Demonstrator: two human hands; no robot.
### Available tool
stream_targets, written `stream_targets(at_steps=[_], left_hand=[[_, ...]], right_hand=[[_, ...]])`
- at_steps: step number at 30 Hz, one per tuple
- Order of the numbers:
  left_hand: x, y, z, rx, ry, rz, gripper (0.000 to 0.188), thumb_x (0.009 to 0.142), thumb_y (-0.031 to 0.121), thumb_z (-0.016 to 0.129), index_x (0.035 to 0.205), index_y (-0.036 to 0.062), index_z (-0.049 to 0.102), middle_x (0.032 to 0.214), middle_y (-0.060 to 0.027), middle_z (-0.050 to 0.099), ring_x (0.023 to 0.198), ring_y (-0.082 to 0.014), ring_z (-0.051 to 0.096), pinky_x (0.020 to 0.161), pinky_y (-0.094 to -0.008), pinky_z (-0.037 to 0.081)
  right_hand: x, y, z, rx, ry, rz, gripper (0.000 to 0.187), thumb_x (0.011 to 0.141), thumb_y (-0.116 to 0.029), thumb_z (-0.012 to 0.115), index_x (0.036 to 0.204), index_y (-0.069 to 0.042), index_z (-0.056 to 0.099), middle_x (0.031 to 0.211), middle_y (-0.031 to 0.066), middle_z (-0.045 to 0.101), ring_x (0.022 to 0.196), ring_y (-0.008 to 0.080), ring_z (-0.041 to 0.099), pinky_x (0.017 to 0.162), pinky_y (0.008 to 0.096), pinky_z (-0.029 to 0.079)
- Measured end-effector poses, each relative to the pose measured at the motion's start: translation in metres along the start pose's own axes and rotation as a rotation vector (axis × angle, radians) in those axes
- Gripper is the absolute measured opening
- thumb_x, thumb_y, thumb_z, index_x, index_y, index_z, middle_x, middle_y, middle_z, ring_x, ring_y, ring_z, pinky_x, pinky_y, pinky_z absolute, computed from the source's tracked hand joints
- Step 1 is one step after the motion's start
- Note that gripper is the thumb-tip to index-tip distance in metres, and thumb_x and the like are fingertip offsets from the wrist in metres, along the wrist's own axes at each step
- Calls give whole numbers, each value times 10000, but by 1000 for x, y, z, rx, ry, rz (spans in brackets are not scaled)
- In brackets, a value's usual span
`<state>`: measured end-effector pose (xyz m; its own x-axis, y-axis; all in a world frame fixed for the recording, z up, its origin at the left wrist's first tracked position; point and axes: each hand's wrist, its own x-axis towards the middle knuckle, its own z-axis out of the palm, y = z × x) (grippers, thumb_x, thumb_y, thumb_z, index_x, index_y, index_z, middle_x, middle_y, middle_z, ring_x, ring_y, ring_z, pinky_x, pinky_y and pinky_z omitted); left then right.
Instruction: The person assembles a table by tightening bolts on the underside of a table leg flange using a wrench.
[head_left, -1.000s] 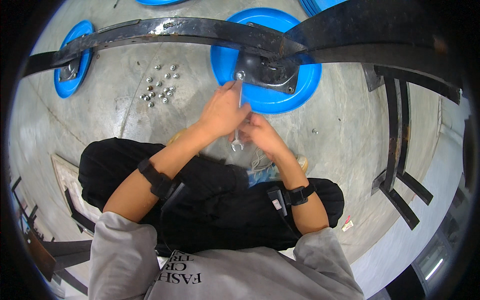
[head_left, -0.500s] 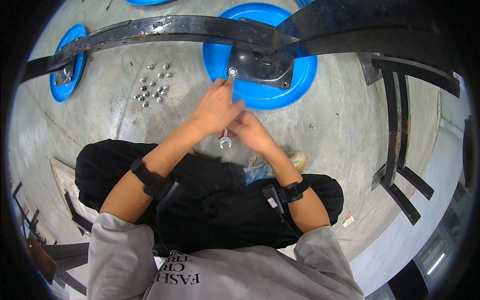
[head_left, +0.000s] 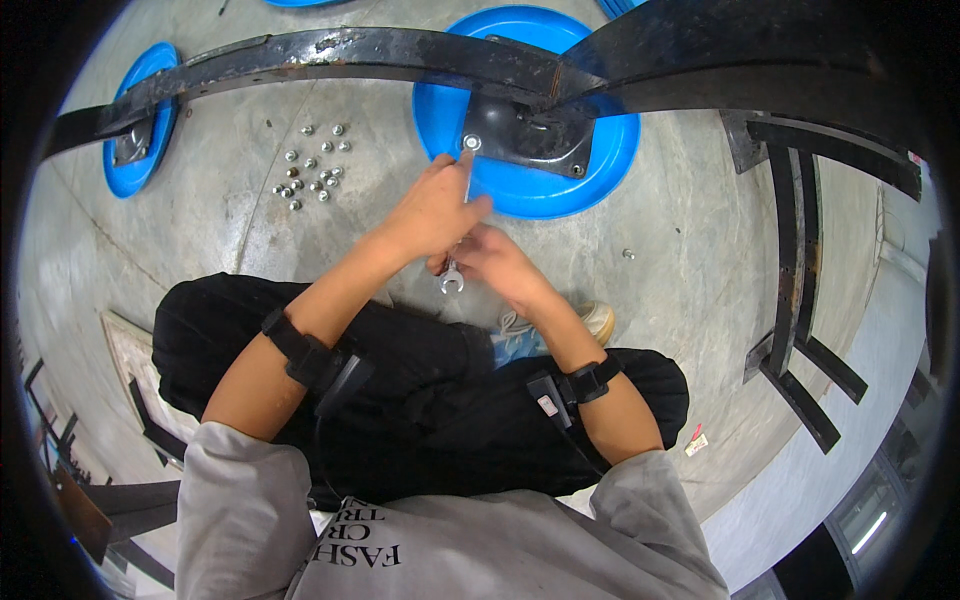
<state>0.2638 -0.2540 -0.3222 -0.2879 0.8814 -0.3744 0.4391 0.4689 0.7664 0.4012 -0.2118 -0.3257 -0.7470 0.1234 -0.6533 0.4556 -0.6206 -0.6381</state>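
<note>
A silver wrench (head_left: 453, 282) runs from under my hands toward a bolt head or nut (head_left: 472, 143) at the near-left corner of a black mounting plate (head_left: 515, 145). My left hand (head_left: 430, 212) is closed round the wrench's upper part, its fingertips close beside that fastener. Just below it, my right hand (head_left: 497, 265), slightly blurred, has its fingers closed at the lower part. The open-ended jaw pokes out beneath them. The plate sits on a round blue disc (head_left: 540, 200), under a black metal frame bar (head_left: 360, 55). How the far end meets the fastener is mostly hidden by my fingers.
Several silver nuts (head_left: 312, 162) lie scattered on the concrete floor to the left, with one small fastener (head_left: 628, 254) at right. Another blue disc (head_left: 135, 175) is at far left. Black metal frames (head_left: 790, 240) stand on the right. My shoe (head_left: 595, 320) is below my right hand.
The view has shifted slightly, moving the disc and nuts a little to the right in the picture. My right hand has moved slightly at the wrench's lower part; both grips look the same.
</note>
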Motion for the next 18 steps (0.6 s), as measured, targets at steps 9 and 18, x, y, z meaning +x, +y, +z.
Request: stream_targets(at_steps=[9,18], left_hand=[[1,23,-10,-229,-215,-46,538,750,209,562,1175,-87,415,1006,-260,552,912,-358,562,767,-397,445],[0,13,0,-177,69,126,578,764,160,580,1253,-70,373,1091,-232,536,833,-268,601,737,-344,469]], right_hand=[[-25,-45,-67,-915,646,-259,368,787,-306,580,619,17,525,504,145,487,466,227,505,488,343,389],[-23,-40,-47,-725,544,-261,310,846,-242,533,704,33,551,520,89,477,460,149,433,459,314,338]])
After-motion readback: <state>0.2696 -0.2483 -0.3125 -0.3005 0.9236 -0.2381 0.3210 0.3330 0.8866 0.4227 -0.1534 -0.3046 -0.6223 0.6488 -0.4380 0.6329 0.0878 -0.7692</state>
